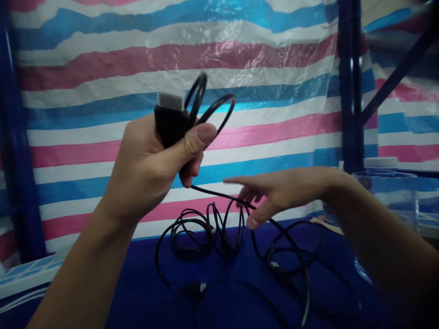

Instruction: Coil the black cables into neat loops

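My left hand [151, 164] is raised and closed around a black cable [200, 98]. The cable's flat plug [169, 107], with a light grey end, sticks up from the fist, and short loops of the cord bend out above my thumb. From below this fist the cord runs right, past my right hand [267, 192]. That hand has its index finger stretched out and its thumb apart, close to the cord; whether it touches the cord I cannot tell. Below lie coiled black cables [195, 242], with another black plug [197, 289] near the front.
The cables lie on a dark blue table [137, 283]. A clear plastic container [384, 192] with a white lid stands at the right, partly behind my forearm. Striped plastic sheeting [240, 151] hangs behind, between blue metal posts [351, 91]. White cords [24, 299] lie at the lower left.
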### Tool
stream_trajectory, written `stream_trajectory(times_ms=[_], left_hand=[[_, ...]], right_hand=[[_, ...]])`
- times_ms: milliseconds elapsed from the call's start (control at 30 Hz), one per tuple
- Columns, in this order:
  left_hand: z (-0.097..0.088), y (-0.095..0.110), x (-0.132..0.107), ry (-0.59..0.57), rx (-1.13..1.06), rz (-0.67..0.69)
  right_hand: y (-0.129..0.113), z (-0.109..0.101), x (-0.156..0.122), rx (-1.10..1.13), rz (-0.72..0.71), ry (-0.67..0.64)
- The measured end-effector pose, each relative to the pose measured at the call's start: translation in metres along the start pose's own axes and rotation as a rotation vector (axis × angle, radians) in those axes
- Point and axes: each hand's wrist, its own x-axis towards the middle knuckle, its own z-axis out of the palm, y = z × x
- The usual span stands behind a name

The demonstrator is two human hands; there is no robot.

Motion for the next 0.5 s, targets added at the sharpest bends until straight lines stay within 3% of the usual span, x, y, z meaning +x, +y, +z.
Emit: stream_trajectory(times_ms=[67,133,200,267,367,433,500], left_hand=[[0.003,0.005,-0.002,0.131,0.09,0.07],[0.002,0.011,-0.004,0.15,0.179,0.063],[-0.001,0.014,-0.003,-0.019,0.177,0.008],[-0.004,0.013,-0.002,-0.324,0.107,-0.111],[0.002,0.002,-0.002,-0.723,0.022,-0.294],[0.012,-0.007,-0.003,-0.811,0.018,-0.33],[0.021,-0.014,-0.005,-0.789,0.036,-0.322]], right_hand=[[0.001,0.003,0.006,-0.026,0.018,-0.12],[0.004,0.004,0.013,0.063,0.013,-0.09],[0.007,0.003,0.02,0.254,0.017,0.141],[0.008,0.0,0.023,0.514,0.017,0.402],[-0.002,0.0,0.024,0.918,-0.049,0.605],[-0.015,0.003,0.024,1.058,-0.142,0.64],[-0.027,0.01,0.025,1.092,-0.223,0.657]])
